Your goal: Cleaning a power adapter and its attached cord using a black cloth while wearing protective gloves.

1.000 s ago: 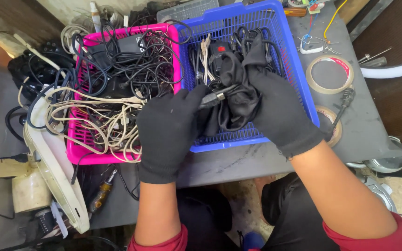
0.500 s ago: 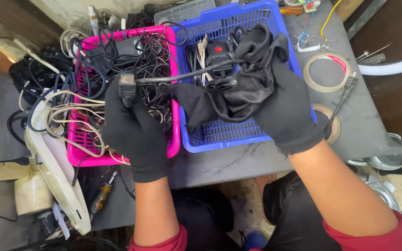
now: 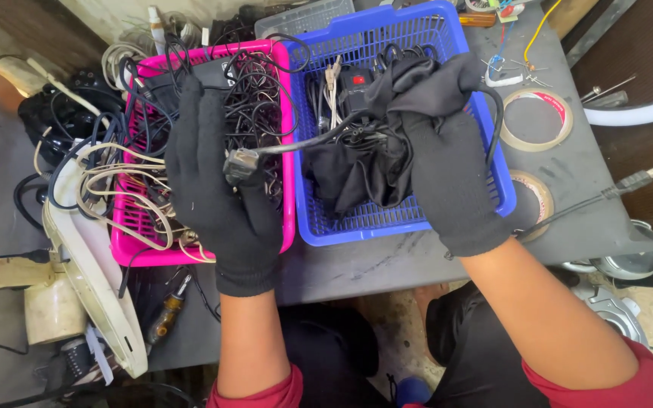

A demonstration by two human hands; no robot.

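Both my hands wear black gloves. My left hand [image 3: 217,193] hovers over the pink basket [image 3: 289,204] and pinches the plug end of a black cable [image 3: 307,141], which stretches right into the blue basket [image 3: 394,227]. My right hand [image 3: 451,177] grips a bundle of black cloth [image 3: 372,159] over the blue basket; the cable runs into that bundle. A black power adapter with a red mark [image 3: 353,83] lies in the blue basket behind the cloth.
The pink basket is full of tangled black and beige cables [image 3: 115,181]. Two tape rolls [image 3: 536,119] lie on the grey table [image 3: 591,189] right of the blue basket, near a loose cable with a connector [image 3: 636,180]. A beige appliance [image 3: 85,287] sits at left.
My left hand has pulled the cable's plug end leftward, from the blue basket to over the pink basket. My right hand kept hold of the black cloth.
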